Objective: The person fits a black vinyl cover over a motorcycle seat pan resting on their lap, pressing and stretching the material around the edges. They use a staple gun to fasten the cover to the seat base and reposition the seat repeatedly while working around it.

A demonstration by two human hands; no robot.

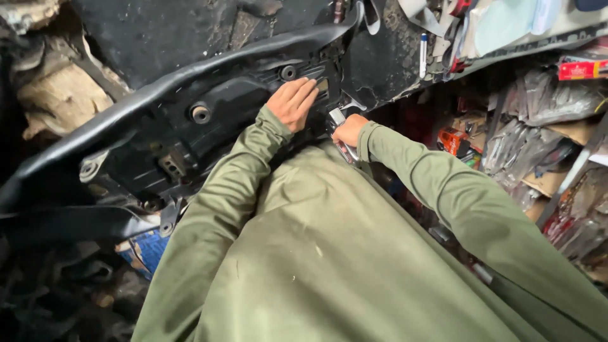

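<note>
Left hand flat on black panel, right hand gripping wrench beside cluttered shelves.

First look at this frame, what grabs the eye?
The big black moulded panel arching across upper left, with the left hand flat on it near a round fastener. Just right, the right hand grips a shiny metal wrench. Far right, shelves crammed with bagged parts.

Left hand flat on a big black plastic part, right hand gripping a shiny metal wrench, green sleeves, packed shelves beside.
</note>
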